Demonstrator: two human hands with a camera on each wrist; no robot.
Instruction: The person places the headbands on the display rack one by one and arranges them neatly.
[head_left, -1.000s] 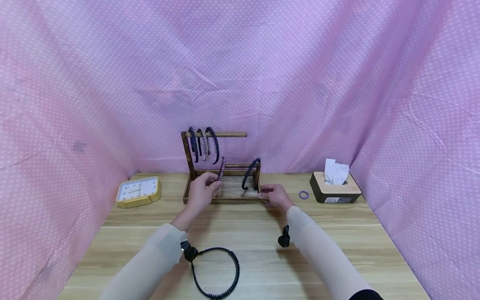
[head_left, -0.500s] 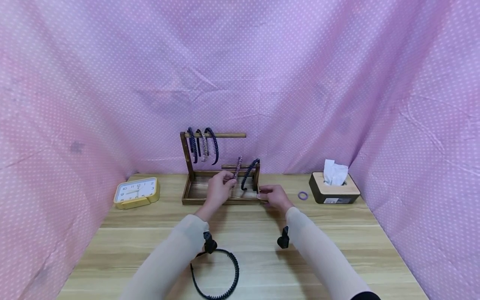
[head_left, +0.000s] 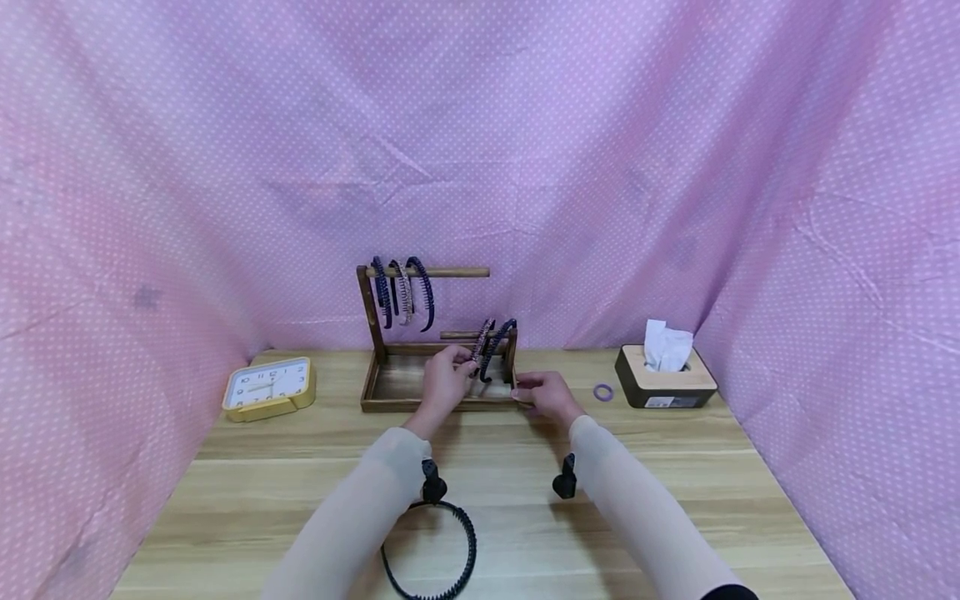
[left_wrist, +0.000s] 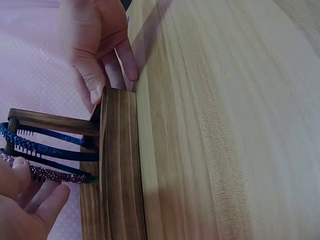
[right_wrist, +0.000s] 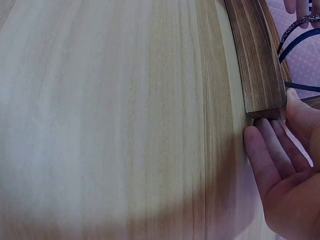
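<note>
In the head view a dark wooden headband rack (head_left: 405, 406) stands near the back of the table, with a tray base and two bars. My left hand (head_left: 444, 379) pinches a pinkish glittery headband (left_wrist: 62, 175) between thumb and fingers, its top at the short lower bar (head_left: 456, 335). Just right of it a dark blue headband (left_wrist: 60, 150) hangs on that same bar. My right hand (head_left: 551, 396) grips the tray's right front corner, its thumb (right_wrist: 295, 102) over the edge and its fingers against the outer end. Several headbands (head_left: 405, 292) hang from the upper bar.
A black toothed headband (head_left: 471, 542) lies on the table in front, partly under the left forearm. The yellow clock (head_left: 270, 408) is at left. To the right are a purple ring (head_left: 603, 392) and a tissue box (head_left: 667, 387). Pink dotted cloth (head_left: 480, 167) hangs behind.
My left hand has moved right with the pinkish headband, bringing it onto the lower bar beside the dark blue one. My right hand has stayed at the tray corner.
</note>
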